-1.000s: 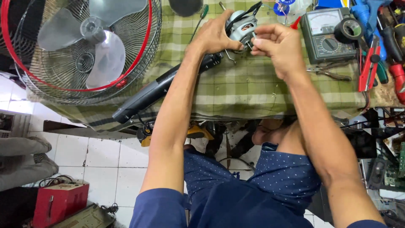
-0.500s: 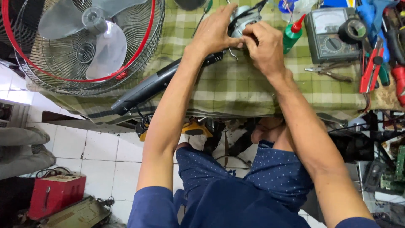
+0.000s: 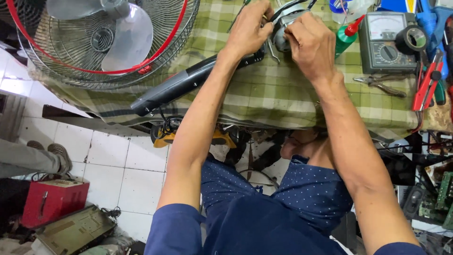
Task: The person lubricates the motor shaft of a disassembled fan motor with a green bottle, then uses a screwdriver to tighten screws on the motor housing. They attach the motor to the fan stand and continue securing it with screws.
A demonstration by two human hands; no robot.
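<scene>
Near the far edge of the desk, a small grey metal fan motor with black wires (image 3: 283, 21) sits between both hands on the green checked cloth (image 3: 273, 94) that covers the desk top. The left hand (image 3: 249, 28) curls around the motor's left side, fingers bent and pressed against it; the right hand (image 3: 309, 45) closes over its right side, fingers curled on the housing, so most of the motor is hidden. Whether either hand also pinches a small tool cannot be told. A thin bent metal piece (image 3: 272, 49) pokes out below the motor, between the two hands.

Just under the left wrist, a long black plastic fan stand arm (image 3: 188, 82) lies slanting toward the near left corner of the desk. Beyond it, on the left end of the desk, rests a round wire fan guard with a red rim (image 3: 155, 56), with clear pale plastic blades (image 3: 127, 38) inside it.

To the right of the right hand stands a small green bottle with a red nozzle (image 3: 347, 35). Further right lies a dark grey analogue meter with a round dial (image 3: 384, 40), a roll of black tape (image 3: 410, 40) resting on its right corner. Grey pliers (image 3: 380, 85) lie in front of the meter, and red-handled tools (image 3: 427, 85) crowd the right edge of the desk.
</scene>
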